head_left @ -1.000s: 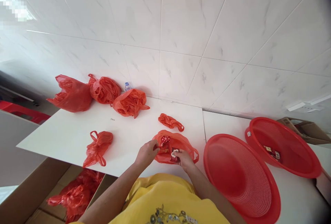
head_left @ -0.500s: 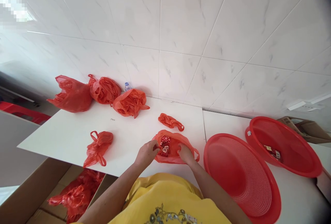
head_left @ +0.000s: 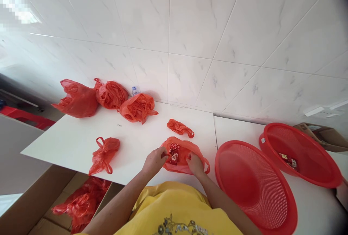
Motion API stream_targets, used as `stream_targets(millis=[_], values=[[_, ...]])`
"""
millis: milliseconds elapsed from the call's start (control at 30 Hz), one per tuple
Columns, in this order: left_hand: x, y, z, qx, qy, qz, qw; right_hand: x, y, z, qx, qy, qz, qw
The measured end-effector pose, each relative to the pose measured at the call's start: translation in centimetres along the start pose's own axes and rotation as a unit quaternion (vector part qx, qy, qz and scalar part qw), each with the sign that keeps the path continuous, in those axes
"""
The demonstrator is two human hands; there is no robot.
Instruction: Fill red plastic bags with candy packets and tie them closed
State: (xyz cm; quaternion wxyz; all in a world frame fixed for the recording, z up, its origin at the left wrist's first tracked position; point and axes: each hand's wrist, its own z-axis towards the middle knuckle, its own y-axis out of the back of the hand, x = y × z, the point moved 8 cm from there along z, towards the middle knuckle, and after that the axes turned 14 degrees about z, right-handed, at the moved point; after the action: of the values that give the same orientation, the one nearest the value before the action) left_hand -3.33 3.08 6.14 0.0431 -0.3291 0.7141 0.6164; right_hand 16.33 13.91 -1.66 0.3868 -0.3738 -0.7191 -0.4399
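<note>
The open red bag (head_left: 189, 144) lies between the hands, its small packets (head_left: 174, 155) nearer the left hand (head_left: 154, 161). A second ago the right hand (head_left: 196, 163) held one packet; now it lies with the others. Both hands pinch the bag's film. Beyond them rests a crumpled bag (head_left: 179, 127); rightward, a basket (head_left: 244, 179).

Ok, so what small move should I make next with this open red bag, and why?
I'd probably shift the right hand to the loose handle just beside it. The open red bag has small packets inside, the left hand is at its opposite side, and taking that handle might help gather the mouth.
</note>
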Motion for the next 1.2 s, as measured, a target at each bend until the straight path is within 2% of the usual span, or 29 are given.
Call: stream_targets(millis=[267, 567, 700, 867, 967, 1100, 1200], values=[[-0.2, -0.1, 0.2, 0.000, -0.006, 0.000, 1.000, -1.9, -1.8, -0.1, 0.075, -0.092, 0.157, 0.980], [0.0, 0.0, 0.0, -0.005, 0.000, -0.006, 1.000, -3.7, -1.6, -0.4, 0.071, -0.146, 0.149, 0.975], [0.0, 0.0, 0.1, -0.006, -0.003, -0.002, 1.000, -4.1, -1.4, 0.1, 0.054, -0.128, 0.140, 0.980], [0.0, 0.2, 0.1, -0.017, -0.007, -0.001, 1.000, -3.1, -0.7, 0.9, 0.034, -0.062, 0.112, 0.991], [-0.2, 0.7, 0.1, -0.037, -0.013, -0.006, 0.999, -2.3, -1.9, 0.5, 0.081, -0.042, 0.078, 0.993], [-0.5, 1.0, 0.0, -0.055, -0.023, -0.014, 0.998, -0.6, -5.4, -1.1, 0.196, -0.005, 0.070, 0.978], [-0.5, 1.2, 0.0, -0.062, -0.030, -0.018, 0.997, 0.3, -7.3, -2.1, 0.243, 0.014, 0.068, 0.968]])
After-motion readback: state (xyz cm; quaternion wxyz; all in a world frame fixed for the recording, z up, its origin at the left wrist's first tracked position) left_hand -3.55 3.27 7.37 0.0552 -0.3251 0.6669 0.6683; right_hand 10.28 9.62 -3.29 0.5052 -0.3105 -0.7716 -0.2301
